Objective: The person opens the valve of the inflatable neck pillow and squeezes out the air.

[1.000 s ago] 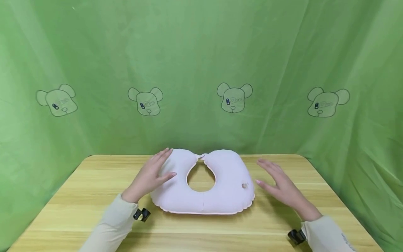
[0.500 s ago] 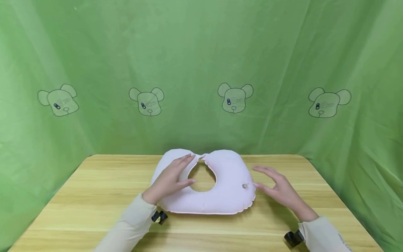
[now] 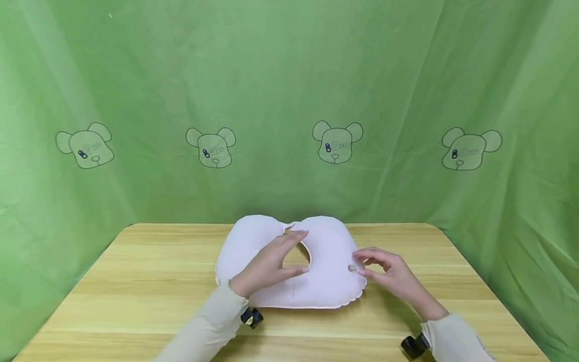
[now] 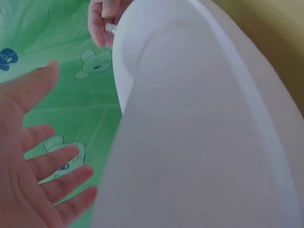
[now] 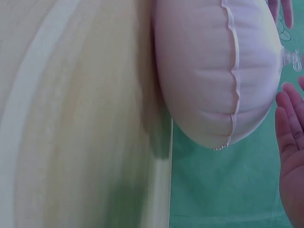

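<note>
A pale pink inflatable U-shaped neck pillow [image 3: 332, 251] lies on the wooden table [image 3: 158, 281], its two arms meeting at the far side. On its right part sits a small clear air valve [image 5: 291, 58], which sticks out from the surface in the right wrist view. My right hand [image 3: 398, 279] is beside this valve, thumb and forefinger bent and apart around it; contact cannot be told. My left hand [image 3: 269, 266] hovers over the pillow's left part and centre hole, fingers extended and thumb spread. The left wrist view shows that palm [image 4: 19, 171] holding nothing.
A green curtain [image 3: 271, 75] printed with bear heads hangs behind and around the table. Black wrist cameras, such as the left one [image 3: 251, 318], are strapped at both sleeve cuffs. The pillow stands near the table's back edge.
My left hand has moved right across the pillow, from its left side to above the centre hole. My right hand has come left to the valve, its fingers bending. The pillow stays put.
</note>
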`<state>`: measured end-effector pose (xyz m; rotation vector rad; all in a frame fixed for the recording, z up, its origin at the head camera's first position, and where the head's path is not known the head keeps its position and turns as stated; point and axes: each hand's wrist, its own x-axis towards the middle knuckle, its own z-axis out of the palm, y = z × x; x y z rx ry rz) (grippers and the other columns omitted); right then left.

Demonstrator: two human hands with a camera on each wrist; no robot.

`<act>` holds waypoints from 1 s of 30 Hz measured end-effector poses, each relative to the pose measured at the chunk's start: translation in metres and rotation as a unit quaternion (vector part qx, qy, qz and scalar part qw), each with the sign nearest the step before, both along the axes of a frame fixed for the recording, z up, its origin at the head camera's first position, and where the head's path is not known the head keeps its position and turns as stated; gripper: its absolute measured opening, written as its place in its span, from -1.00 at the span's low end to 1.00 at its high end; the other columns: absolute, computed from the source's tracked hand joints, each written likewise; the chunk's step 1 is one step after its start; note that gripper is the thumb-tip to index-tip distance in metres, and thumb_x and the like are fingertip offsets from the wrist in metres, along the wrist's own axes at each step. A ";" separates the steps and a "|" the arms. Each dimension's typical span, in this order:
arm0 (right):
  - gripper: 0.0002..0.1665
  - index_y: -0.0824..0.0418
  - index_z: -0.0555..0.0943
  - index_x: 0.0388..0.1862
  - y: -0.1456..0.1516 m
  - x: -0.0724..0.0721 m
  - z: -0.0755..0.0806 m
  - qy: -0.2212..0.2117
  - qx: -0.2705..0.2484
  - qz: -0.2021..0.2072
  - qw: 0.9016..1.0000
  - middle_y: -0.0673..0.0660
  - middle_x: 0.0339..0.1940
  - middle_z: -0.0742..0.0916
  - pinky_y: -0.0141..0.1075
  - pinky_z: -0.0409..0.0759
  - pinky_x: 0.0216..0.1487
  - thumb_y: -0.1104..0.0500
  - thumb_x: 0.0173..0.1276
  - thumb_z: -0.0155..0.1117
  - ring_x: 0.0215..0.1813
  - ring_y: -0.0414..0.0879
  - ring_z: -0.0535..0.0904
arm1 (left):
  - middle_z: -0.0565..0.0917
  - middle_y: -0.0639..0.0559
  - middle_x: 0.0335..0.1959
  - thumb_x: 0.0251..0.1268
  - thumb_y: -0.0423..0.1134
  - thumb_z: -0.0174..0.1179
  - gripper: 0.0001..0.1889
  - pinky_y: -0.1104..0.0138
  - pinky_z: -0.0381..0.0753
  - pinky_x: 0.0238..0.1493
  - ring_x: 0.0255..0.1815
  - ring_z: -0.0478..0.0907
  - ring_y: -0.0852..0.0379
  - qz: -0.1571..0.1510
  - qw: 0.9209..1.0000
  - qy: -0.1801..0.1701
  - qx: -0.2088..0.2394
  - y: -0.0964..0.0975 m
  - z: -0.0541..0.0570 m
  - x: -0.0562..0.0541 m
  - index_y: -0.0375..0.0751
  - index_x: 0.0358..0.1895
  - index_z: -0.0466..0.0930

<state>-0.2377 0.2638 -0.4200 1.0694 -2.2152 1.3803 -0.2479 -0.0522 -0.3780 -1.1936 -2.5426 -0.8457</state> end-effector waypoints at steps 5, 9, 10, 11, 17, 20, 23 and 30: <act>-0.59 0.45 0.59 -0.05 -0.005 -0.001 -0.002 0.001 -0.013 0.010 1.000 0.28 -0.10 0.68 -0.47 0.55 -0.03 0.57 0.06 0.30 -0.09 -0.20 0.60 | 0.31 -0.09 0.39 0.18 -0.04 0.29 -0.23 0.18 0.19 0.40 0.39 0.23 0.00 -0.017 1.000 0.002 0.011 0.013 -0.002 -0.001 -0.21 0.42 0.17; -0.64 0.43 0.61 -0.09 -0.007 -0.001 -0.002 -0.001 -0.013 0.002 1.000 0.24 -0.14 0.69 -0.47 0.56 -0.05 0.56 0.08 0.29 -0.15 -0.18 0.61 | 0.34 -0.03 0.37 0.18 -0.04 0.29 -0.26 0.26 0.21 0.38 0.37 0.26 0.06 -0.023 1.000 -0.012 0.017 0.024 -0.004 -0.004 -0.17 0.40 0.22; -0.67 0.41 0.62 -0.10 -0.007 -0.001 -0.002 -0.004 -0.012 0.000 1.000 0.22 -0.15 0.69 -0.46 0.56 -0.06 0.54 0.11 0.29 -0.17 -0.17 0.61 | 0.35 -0.01 0.37 0.18 -0.04 0.29 -0.26 0.28 0.21 0.38 0.37 0.26 0.07 -0.023 0.999 -0.019 0.018 0.026 -0.005 -0.005 -0.15 0.40 0.22; -0.70 0.39 0.63 -0.11 -0.006 -0.001 -0.002 -0.007 -0.010 -0.001 1.000 0.20 -0.17 0.70 -0.45 0.57 -0.07 0.50 0.13 0.29 -0.18 -0.15 0.61 | 0.36 0.00 0.36 0.18 -0.04 0.29 -0.27 0.28 0.22 0.37 0.36 0.27 0.08 -0.024 0.999 -0.022 0.021 0.029 -0.006 -0.005 -0.14 0.39 0.24; -0.80 0.33 0.65 -0.17 -0.006 -0.002 -0.003 -0.032 -0.010 0.002 0.999 0.16 -0.22 0.70 -0.41 0.61 -0.13 0.39 0.20 0.29 -0.22 -0.07 0.61 | 0.45 0.00 0.28 0.16 -0.05 0.31 -0.34 0.30 0.27 0.34 0.30 0.35 0.09 -0.030 0.999 -0.034 0.031 0.044 -0.011 -0.008 -0.11 0.34 0.33; -0.79 0.34 0.65 -0.18 -0.007 -0.002 -0.004 -0.032 -0.014 0.005 0.999 0.17 -0.23 0.70 -0.42 0.61 -0.12 0.44 0.18 0.28 -0.21 -0.09 0.62 | 0.51 0.00 0.22 0.16 -0.06 0.31 -0.39 0.33 0.27 0.33 0.26 0.38 0.10 -0.036 0.998 -0.031 0.032 0.052 -0.013 -0.007 -0.11 0.29 0.39; -0.79 0.35 0.65 -0.18 -0.007 -0.002 -0.004 -0.032 -0.017 0.008 0.999 0.18 -0.22 0.70 -0.41 0.61 -0.11 0.46 0.18 0.27 -0.20 -0.09 0.62 | 0.55 0.02 0.17 0.14 -0.06 0.32 -0.43 0.36 0.26 0.32 0.23 0.41 0.13 -0.039 0.998 -0.020 0.034 0.059 -0.016 -0.009 -0.12 0.23 0.46; -0.76 0.35 0.65 -0.19 -0.007 -0.003 -0.004 -0.033 -0.016 0.010 0.999 0.16 -0.22 0.70 -0.40 0.62 -0.10 0.50 0.13 0.28 -0.16 -0.14 0.62 | 0.59 0.03 0.13 0.10 -0.13 0.36 -0.53 0.37 0.24 0.33 0.22 0.41 0.12 -0.041 0.998 -0.005 0.052 0.071 -0.021 -0.012 -0.16 0.10 0.57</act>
